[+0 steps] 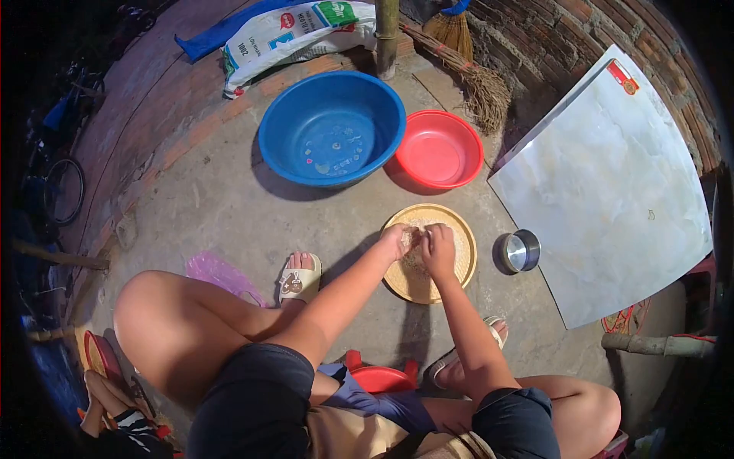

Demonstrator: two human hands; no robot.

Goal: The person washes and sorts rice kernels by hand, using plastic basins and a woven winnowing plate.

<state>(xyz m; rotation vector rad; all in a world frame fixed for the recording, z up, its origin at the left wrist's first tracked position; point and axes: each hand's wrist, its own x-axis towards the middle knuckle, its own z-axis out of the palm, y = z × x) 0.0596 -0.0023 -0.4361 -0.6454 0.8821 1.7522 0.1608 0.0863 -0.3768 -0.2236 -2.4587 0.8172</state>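
Observation:
A round woven bamboo tray (pixel 469 264) lies on the concrete floor between my feet, with pale grains (pixel 461 243) spread over it. Above the tray, my left hand (pixel 396 240) is curled with its palm turned inward. My right hand (pixel 439 251) meets it from the right, fingers bent and pressed together. Something small and brownish (pixel 415 239) shows between the two hands, too small to name. The fingers partly hide what each hand holds.
A big blue basin (pixel 336 145) and a red basin (pixel 440 149) stand beyond the tray. To the right are a metal pot (pixel 521 251) and a large marble-patterned panel (pixel 604 199). A pink plastic bag (pixel 222 277) lies left. Another person's limbs (pixel 103 402) show at lower left.

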